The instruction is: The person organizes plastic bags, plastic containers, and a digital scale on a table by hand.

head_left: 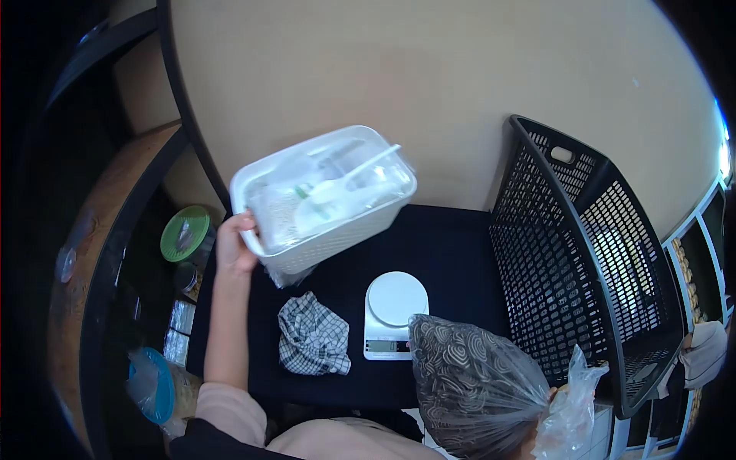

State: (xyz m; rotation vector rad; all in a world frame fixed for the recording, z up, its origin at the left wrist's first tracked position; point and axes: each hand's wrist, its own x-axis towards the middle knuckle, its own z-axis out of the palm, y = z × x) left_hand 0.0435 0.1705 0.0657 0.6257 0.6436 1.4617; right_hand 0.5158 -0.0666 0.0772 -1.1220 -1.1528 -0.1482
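L hand [236,244] has its fingers round the white basket's [337,244] L end, up over the worktop's [456,249] back L. Long side slants, R end farther off, open top up. R hand [549,395], mostly hidden, grips the bag's [475,383] neck nr front edge. Room btwn basket & crate [529,245].

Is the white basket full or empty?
Not empty: the white basket in the left hand contains clear plastic packaging reaching near its rim. Whether it is packed to the bottom, I cannot tell.
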